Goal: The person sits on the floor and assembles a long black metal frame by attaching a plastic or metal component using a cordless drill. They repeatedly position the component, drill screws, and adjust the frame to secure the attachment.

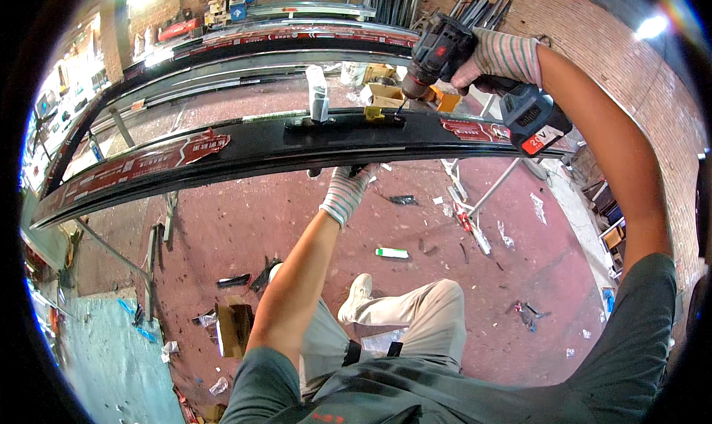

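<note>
Layout around the frame (259, 138)

My remote feed: frame spans left to right. Handle (318, 95) on its near bar (248, 151); drill (443, 47) right of handle, in right hand (506, 57). Left hand (346, 192) at near edge (222, 173). Carton (236, 324) on floor (504, 335), left of the legs (419, 320).

Right hand (498, 57) curls high while left hand (347, 190) reaches lower.

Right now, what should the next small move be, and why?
Probably press the drill lightly to check its bit is seated: the right hand grips the drill, the bit points down at the right end of the black plate, seating is too small to tell, and the left hand is at the near edge of the black bar.
</note>
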A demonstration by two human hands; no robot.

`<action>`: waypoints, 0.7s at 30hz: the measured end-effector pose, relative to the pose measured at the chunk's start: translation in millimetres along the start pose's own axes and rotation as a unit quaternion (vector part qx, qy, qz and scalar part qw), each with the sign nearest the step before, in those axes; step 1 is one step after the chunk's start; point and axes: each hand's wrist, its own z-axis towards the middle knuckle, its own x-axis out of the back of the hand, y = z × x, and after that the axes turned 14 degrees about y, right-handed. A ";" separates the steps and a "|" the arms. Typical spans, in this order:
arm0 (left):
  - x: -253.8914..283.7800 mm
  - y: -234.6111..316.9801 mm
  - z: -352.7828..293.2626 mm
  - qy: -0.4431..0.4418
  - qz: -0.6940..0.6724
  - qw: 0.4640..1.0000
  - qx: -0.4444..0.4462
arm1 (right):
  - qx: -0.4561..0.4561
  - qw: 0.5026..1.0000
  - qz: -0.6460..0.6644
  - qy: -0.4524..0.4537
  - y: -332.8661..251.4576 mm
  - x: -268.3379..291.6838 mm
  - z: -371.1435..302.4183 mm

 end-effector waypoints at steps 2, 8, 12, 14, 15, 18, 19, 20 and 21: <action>-2.9 -2.0 -6.1 -0.012 0.112 0.992 -0.056 | -0.009 0.999 -0.030 0.011 1.0 0.6 1.4; -1.2 -14.2 5.7 -0.062 0.013 0.997 -0.038 | -0.021 0.996 -0.083 -0.009 -20.0 2.7 0.4; 26.8 -25.8 38.0 -0.158 -0.283 0.936 0.138 | -0.022 0.997 -0.071 -0.020 -24.4 1.6 8.0; 26.0 -25.4 37.8 -0.136 -0.258 0.946 0.139 | -0.033 0.997 -0.065 -0.026 -20.8 3.7 12.8; 16.4 -25.2 29.7 -0.090 -0.158 0.979 0.089 | -0.042 0.997 -0.057 -0.030 -16.3 5.2 13.3; -4.8 -10.8 2.0 -0.043 0.068 0.996 -0.027 | -0.037 0.997 -0.061 -0.024 -9.3 5.1 14.4; -7.6 -6.6 -2.8 -0.042 0.129 0.989 -0.060 | -0.028 0.997 -0.066 -0.019 -8.9 4.4 15.4; -7.0 -9.9 -0.2 -0.045 0.032 0.998 -0.017 | -0.042 0.997 -0.061 -0.032 -7.5 5.4 16.8; -1.4 -11.0 6.4 -0.044 -0.064 0.997 0.020 | -0.049 0.996 -0.056 -0.046 -11.4 6.7 20.0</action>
